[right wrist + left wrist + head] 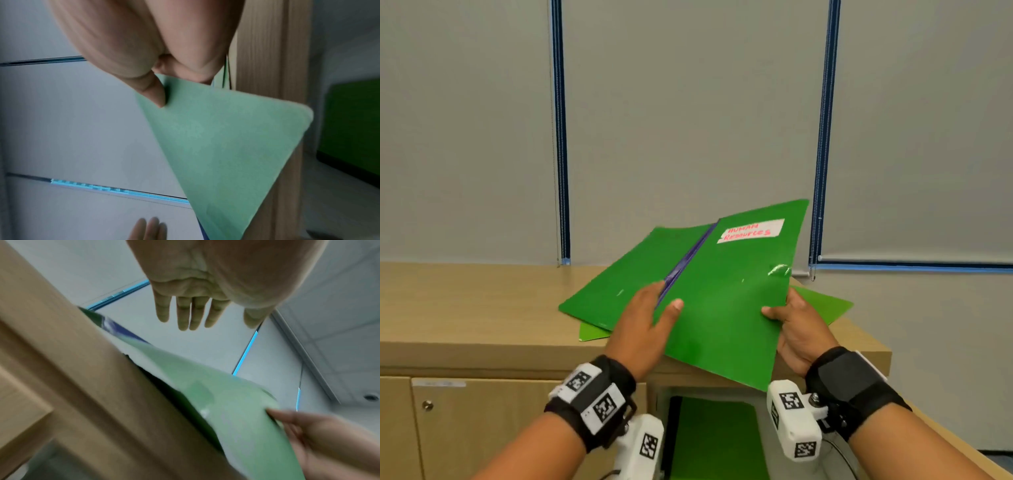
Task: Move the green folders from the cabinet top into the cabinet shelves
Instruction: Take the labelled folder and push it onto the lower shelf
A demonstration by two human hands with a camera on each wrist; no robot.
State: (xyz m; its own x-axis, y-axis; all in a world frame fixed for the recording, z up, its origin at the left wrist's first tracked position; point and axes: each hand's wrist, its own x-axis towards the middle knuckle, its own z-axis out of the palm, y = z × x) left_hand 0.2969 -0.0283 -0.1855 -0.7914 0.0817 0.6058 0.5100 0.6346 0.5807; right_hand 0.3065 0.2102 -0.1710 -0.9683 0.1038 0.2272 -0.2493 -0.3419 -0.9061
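Two hands met the labelled green folder (pixel 722 298) at the cabinet top's (pixel 465 308) front edge: my right hand (pixel 796 329) pinched its right side, my left hand (pixel 643 325) lay flat beside its spine, long axis running away from me, open shelf (pixel 709 438) directly below.

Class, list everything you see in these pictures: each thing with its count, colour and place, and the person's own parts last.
Labelled folder: one, green, lifted off the cabinet top, marked Human Resources.
Other folders: at least two, green, flat on the cabinet top.
Shelf folder: one, green, in the open shelf.
Cabinet top: one, light wood.
Cabinet door: one, light wood, closed, left.
Blinds: grey, behind.
Left hand: open, reaching toward the labelled folder.
Right hand: pinches the labelled folder's edge.
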